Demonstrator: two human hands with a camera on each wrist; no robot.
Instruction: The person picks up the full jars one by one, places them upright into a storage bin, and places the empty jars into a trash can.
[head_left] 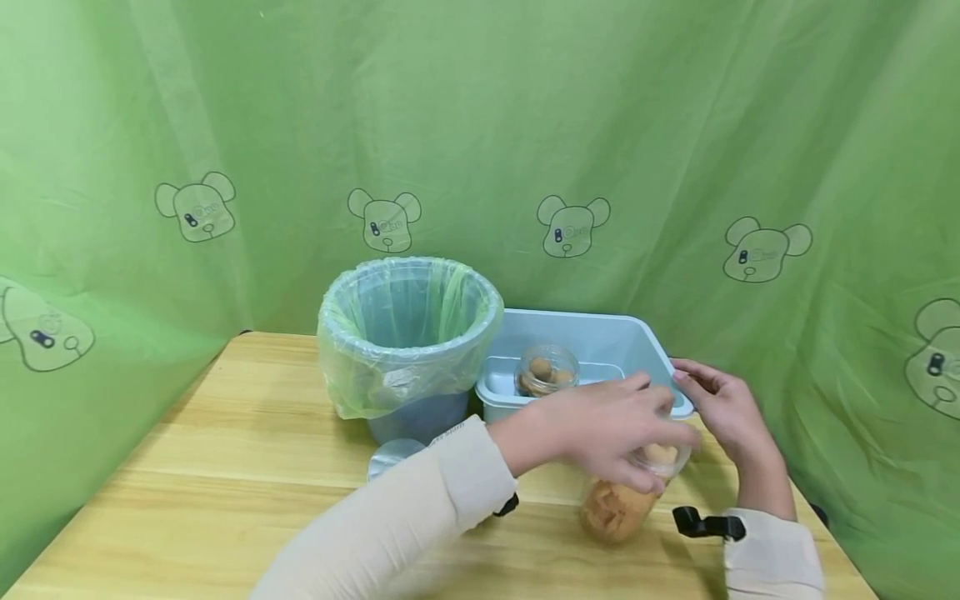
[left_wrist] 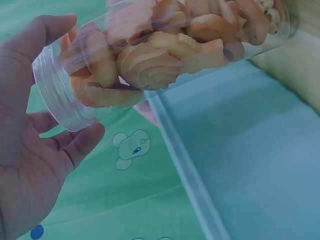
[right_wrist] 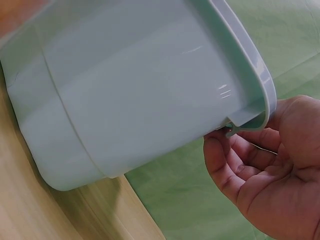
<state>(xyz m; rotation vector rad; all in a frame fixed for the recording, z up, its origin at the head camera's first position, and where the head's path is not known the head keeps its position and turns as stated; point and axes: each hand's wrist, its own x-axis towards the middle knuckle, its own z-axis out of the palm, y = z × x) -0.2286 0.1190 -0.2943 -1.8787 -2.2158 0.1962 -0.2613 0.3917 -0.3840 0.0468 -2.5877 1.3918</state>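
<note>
My left hand (head_left: 618, 425) reaches across to the right and grips a clear jar (head_left: 618, 508) by its top end. Piped, swirl-shaped cookies (left_wrist: 150, 65) fill the jar, which stands tilted in front of the tub's near right corner. In the left wrist view, thumb and fingers curl around the jar's clear rim (left_wrist: 60, 95). My right hand (head_left: 723, 408) holds the right end of the light blue tub (head_left: 592, 329), its fingers hooked beneath the rim (right_wrist: 267, 85) in the right wrist view. Inside the tub is a second clear jar (head_left: 573, 367) with round brown pieces.
Left of the tub stands a bin (head_left: 420, 417) lined with a green translucent bag (head_left: 352, 383). A clear, round, flat piece (head_left: 393, 454) lies on the wooden table (head_left: 187, 492), partly behind my left sleeve. A green curtain (head_left: 480, 108) hangs behind and at both sides.
</note>
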